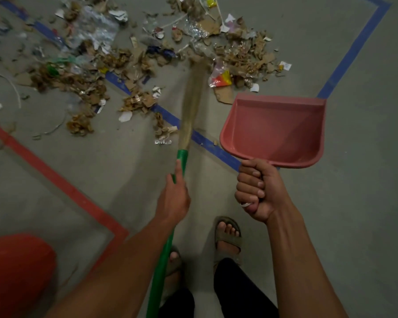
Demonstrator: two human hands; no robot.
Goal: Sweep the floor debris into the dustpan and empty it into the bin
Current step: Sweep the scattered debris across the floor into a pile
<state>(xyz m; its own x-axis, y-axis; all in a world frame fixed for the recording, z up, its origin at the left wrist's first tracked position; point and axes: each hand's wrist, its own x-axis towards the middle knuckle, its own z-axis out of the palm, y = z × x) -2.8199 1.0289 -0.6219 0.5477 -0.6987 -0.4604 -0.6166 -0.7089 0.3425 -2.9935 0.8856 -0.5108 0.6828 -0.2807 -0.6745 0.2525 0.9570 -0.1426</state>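
Head view: pink dustpan [276,131] empty, gripped by right hand [255,189]; left hand [174,198] grips broom [189,106]; debris [133,56] beyond dustpan unswept.

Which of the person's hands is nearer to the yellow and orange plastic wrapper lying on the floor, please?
Right. The right hand grips the pink dustpan's handle just below the yellow and orange plastic wrapper; the left hand, on the green broom handle, sits further left.

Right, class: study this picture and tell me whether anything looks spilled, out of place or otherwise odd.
Yes. Torn cardboard, paper scraps and plastic wrappers lie scattered across the grey floor, covering part of the blue tape line. The pink dustpan in the right hand holds nothing yet.
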